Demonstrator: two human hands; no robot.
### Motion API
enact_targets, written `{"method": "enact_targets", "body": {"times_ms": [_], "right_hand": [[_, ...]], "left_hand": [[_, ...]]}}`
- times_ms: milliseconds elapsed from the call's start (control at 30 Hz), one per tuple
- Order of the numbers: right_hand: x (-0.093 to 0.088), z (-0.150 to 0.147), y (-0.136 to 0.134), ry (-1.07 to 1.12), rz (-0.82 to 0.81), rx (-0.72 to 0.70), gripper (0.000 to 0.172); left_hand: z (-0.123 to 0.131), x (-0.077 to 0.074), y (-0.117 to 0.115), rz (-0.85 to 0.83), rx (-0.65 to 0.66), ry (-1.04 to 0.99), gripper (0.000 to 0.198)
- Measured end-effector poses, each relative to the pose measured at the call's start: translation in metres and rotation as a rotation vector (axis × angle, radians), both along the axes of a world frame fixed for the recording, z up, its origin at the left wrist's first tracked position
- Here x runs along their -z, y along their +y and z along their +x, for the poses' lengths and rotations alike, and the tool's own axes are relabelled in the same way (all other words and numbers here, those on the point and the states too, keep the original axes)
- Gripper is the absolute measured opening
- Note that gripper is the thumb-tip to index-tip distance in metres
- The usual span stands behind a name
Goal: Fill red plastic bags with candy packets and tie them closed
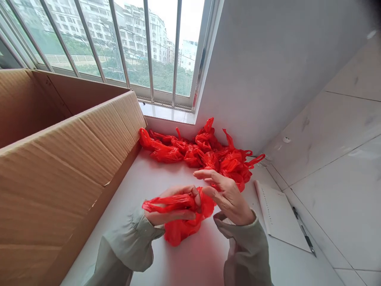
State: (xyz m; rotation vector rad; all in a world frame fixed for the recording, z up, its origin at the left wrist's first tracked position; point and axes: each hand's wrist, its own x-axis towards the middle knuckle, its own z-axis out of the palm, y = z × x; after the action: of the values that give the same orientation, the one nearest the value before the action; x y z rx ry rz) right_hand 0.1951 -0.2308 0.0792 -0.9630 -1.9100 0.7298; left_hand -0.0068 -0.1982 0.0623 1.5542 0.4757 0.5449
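A red plastic bag [183,230] hangs just over the white table in front of me, its looped handle lying back across my left wrist. My left hand [181,212] is closed around the gathered neck of this bag. Just right of it, my right hand [228,196] is raised with thumb and fingers apart, holding nothing. Its fingertips are close to the bag's upper edge. Behind both hands lies a pile of red plastic bags [208,153], crumpled and bunched along the wall. What the bags contain cannot be made out.
A large open cardboard box [74,159] stands on the left. To the right lie a spiral notebook [279,214] and a black pen [304,231], near the marbled tile wall [336,167]. A barred window [133,47] is behind the box.
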Motion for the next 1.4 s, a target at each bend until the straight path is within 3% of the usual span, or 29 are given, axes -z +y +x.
{"method": "enact_targets", "body": {"times_ms": [67,133,200,333,400,500,600,700,833,933,1067,1200,1333,1400], "right_hand": [[0.007,-0.006,0.013,0.021,-0.107,-0.143,0.045],[0.014,-0.011,0.022,0.024,-0.171,-0.217,0.052],[0.020,-0.012,0.028,0.024,-0.211,-0.186,0.052],[0.030,-0.002,0.034,-0.020,-0.274,-0.185,0.046],[0.035,0.004,0.037,-0.009,-0.301,-0.237,0.042],[0.041,0.008,0.041,0.050,-0.386,-0.330,0.036],[0.044,0.004,0.042,0.085,-0.418,-0.281,0.029],[0.041,0.002,0.040,0.009,-0.254,-0.135,0.021],[0.034,0.004,0.032,-0.153,-0.011,-0.037,0.025],[0.033,0.007,0.022,-0.277,0.081,0.009,0.024],[0.040,0.020,0.007,-0.406,0.206,0.114,0.024],[0.073,0.054,-0.004,-0.436,0.238,0.260,0.030],[0.122,0.077,-0.008,-0.483,0.115,0.324,0.031],[0.136,0.080,-0.009,-0.530,0.045,0.330,0.029]], "left_hand": [[-0.002,0.001,-0.002,0.196,-0.001,0.076,0.013],[-0.003,0.004,-0.003,0.427,-0.084,0.166,0.006],[-0.001,0.010,-0.002,0.696,-0.230,0.249,0.005],[0.010,0.025,0.006,1.290,-0.463,0.249,0.025],[0.016,0.031,0.007,1.441,-0.536,0.205,0.028],[0.020,0.035,0.005,1.393,-0.645,0.191,0.026],[0.019,0.033,0.002,1.291,-0.652,0.219,0.023],[0.013,0.026,0.002,1.193,-0.590,0.259,0.020],[0.005,0.019,-0.001,0.980,-0.431,0.163,0.008],[-0.001,0.021,-0.007,0.915,-0.467,0.107,0.011],[-0.015,0.037,-0.016,1.053,-0.668,0.239,0.021],[-0.042,0.065,-0.032,1.240,-0.644,0.438,0.020],[-0.059,0.101,-0.048,1.102,-0.651,0.573,0.023],[-0.061,0.111,-0.049,0.997,-0.608,0.605,0.025]]}}
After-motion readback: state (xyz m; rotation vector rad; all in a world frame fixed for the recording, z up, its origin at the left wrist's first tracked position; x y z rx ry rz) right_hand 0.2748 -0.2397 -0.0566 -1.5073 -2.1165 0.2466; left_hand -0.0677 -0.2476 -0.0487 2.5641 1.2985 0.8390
